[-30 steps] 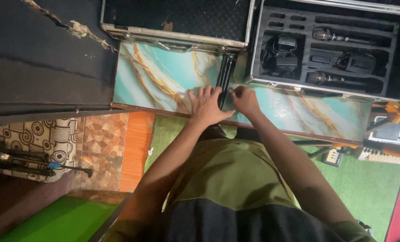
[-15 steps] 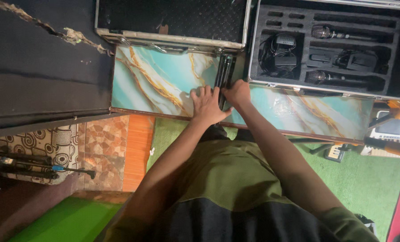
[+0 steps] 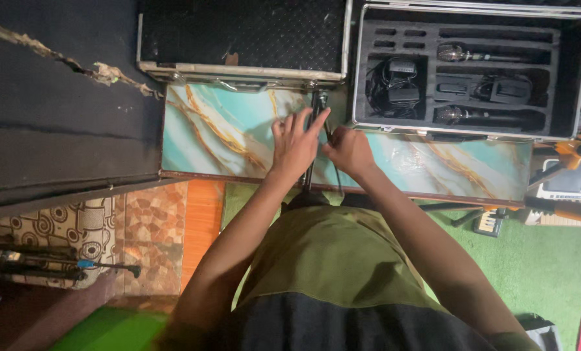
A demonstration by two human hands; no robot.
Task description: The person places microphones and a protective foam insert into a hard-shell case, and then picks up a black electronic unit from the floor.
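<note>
Marble-patterned in turquoise, white and gold, the tabletop (image 3: 225, 133) runs across the room in front of the person, and both hands are over its middle. The left hand (image 3: 295, 142) lies with its fingers spread and stretched forward, the fingertips touching a thin black stand (image 3: 311, 140) that crosses the table from the near edge toward the cases. The right hand (image 3: 349, 151) is just beside it, on the other side of the stand, with the fingers curled in; it seems to pinch the stand or a thin black cable there, but I cannot tell exactly what it grips. The two hands are almost touching each other.

Directly beyond the hands stand two open flight cases with metal edges. The one past the left hand is the empty case (image 3: 245, 39), lined with black dimpled foam. The one past the right hand is the microphone case (image 3: 563, 78); its black foam holds two handheld microphones (image 3: 479, 53), a coiled cable with adapter (image 3: 394, 84) and small black units.

To the left of the left hand there is a large black speaker cabinet (image 3: 56, 123) with a torn surface. Under the arms is a green carpet (image 3: 550, 273), and far to the right of the right hand a small keyboard (image 3: 488, 222) lies on the floor.
</note>
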